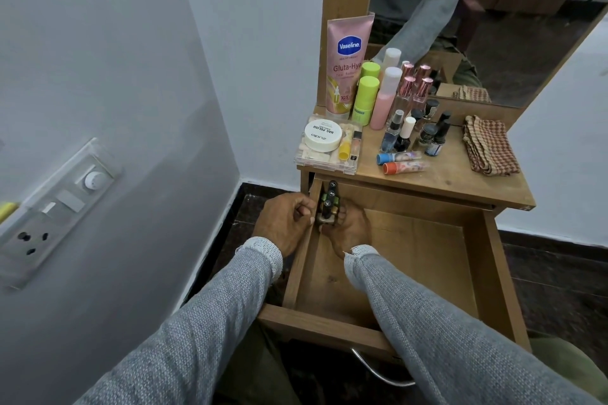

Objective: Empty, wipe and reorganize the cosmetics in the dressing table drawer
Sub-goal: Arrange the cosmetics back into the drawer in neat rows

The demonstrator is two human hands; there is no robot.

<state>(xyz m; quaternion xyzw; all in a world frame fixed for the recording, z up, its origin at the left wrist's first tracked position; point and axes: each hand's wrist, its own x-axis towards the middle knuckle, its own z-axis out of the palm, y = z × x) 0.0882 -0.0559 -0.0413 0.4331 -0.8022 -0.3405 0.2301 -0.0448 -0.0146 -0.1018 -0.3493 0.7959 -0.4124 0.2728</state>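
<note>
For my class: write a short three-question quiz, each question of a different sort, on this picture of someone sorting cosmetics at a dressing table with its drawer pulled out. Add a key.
1. True or false: the checked cloth lies inside the drawer.
2. Multiple choice: the small dark bottles stand in the drawer's A) far left corner, B) near right corner, C) middle.
3. Fill in: the white round nail polish tub rests on a clear plastic ____.

Key
1. False: it lies on the tabletop, at the right.
2. A: the right hand is at them inside the drawer, and the left hand is just outside the drawer's left wall.
3. box
</note>
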